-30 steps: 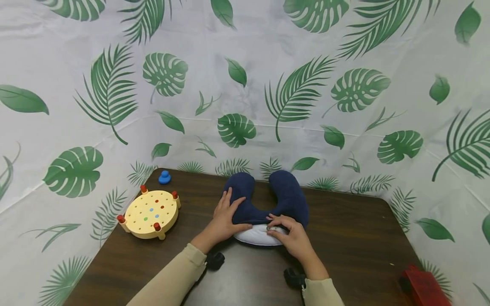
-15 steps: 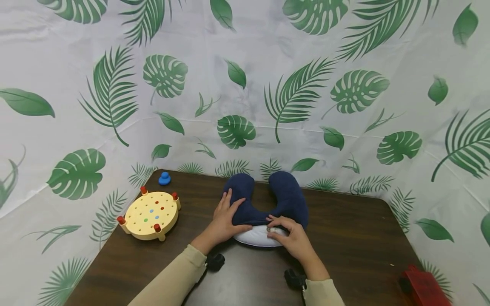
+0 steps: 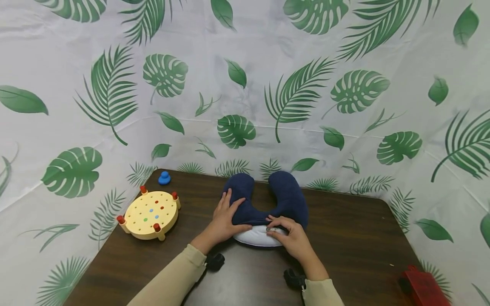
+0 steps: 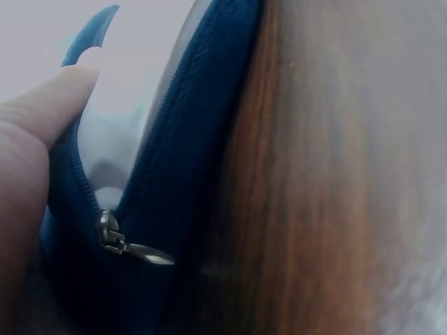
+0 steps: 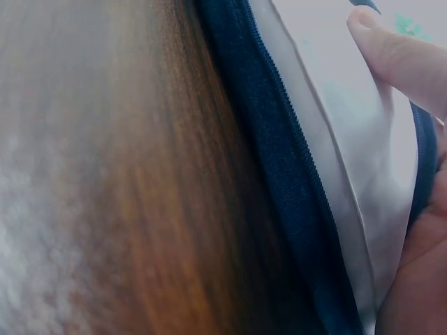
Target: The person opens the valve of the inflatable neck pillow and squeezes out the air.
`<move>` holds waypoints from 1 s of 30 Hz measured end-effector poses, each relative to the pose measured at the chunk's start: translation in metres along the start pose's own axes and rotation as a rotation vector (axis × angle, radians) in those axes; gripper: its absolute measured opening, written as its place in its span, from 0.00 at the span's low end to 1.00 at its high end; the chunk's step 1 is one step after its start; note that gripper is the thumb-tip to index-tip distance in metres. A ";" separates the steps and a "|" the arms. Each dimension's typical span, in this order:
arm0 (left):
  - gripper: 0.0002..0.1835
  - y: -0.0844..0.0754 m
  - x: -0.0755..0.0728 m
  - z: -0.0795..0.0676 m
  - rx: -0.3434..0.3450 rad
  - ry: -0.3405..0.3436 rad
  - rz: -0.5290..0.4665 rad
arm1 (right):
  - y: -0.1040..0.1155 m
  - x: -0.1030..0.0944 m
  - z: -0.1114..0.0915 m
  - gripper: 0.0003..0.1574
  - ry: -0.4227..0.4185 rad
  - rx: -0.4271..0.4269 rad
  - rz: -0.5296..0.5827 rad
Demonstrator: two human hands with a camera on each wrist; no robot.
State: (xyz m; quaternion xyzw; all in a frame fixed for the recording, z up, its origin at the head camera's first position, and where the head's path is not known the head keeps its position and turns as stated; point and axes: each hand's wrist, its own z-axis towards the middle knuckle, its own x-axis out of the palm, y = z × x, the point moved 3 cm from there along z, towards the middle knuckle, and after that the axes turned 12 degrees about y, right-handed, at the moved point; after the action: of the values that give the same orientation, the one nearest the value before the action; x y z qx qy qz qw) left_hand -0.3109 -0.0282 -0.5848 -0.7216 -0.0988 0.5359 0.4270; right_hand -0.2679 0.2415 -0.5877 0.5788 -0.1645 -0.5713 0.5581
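My left hand [image 3: 222, 220] lay spread on the navy neck pillow [image 3: 287, 195], seemingly steadying it on the table [image 3: 352, 242], while my right hand [image 3: 294, 239] pinched it at the unzipped opening [image 5: 342, 139], probably to bare its white filling [image 3: 252, 238].

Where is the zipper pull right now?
In the left wrist view, left of centre, the metal zipper pull lies at one end of the opening in the navy pillow, near the left hand.

1. Navy U-shaped neck pillow [image 3: 289, 196]: flat on brown table [image 3: 344, 242], arms pointing away.
2. White inner cushion [image 3: 258, 239]: exposed through the unzipped near side.
3. Metal zipper slider [image 4: 110, 229]: at the opening's left end.
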 end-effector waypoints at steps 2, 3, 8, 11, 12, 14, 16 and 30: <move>0.53 0.000 0.000 0.000 0.004 0.001 0.000 | 0.001 0.000 0.000 0.11 -0.001 -0.011 0.001; 0.53 0.000 0.000 0.000 0.004 0.002 -0.001 | 0.002 0.001 0.000 0.11 0.000 -0.016 0.003; 0.53 0.003 -0.002 -0.002 0.001 -0.001 0.003 | 0.003 0.003 0.000 0.12 0.014 -0.022 0.032; 0.53 0.003 -0.003 -0.002 0.000 -0.002 0.006 | 0.001 0.003 0.001 0.12 0.014 -0.013 0.041; 0.53 0.002 -0.003 -0.002 0.000 0.001 0.006 | 0.000 0.003 0.001 0.12 0.015 -0.011 0.042; 0.53 0.003 -0.003 -0.003 -0.003 0.006 0.005 | -0.002 0.003 0.001 0.13 0.016 -0.006 0.039; 0.53 0.003 -0.002 -0.003 -0.007 0.010 0.008 | -0.003 0.003 0.000 0.15 0.019 -0.006 0.033; 0.53 0.001 0.001 -0.001 0.005 0.000 0.015 | 0.001 0.002 -0.002 0.11 0.021 0.064 -0.019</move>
State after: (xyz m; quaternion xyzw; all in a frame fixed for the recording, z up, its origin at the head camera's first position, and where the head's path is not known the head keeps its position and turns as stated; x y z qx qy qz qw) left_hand -0.3097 -0.0288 -0.5868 -0.7212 -0.0919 0.5394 0.4248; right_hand -0.2649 0.2408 -0.5878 0.6038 -0.1713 -0.5649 0.5357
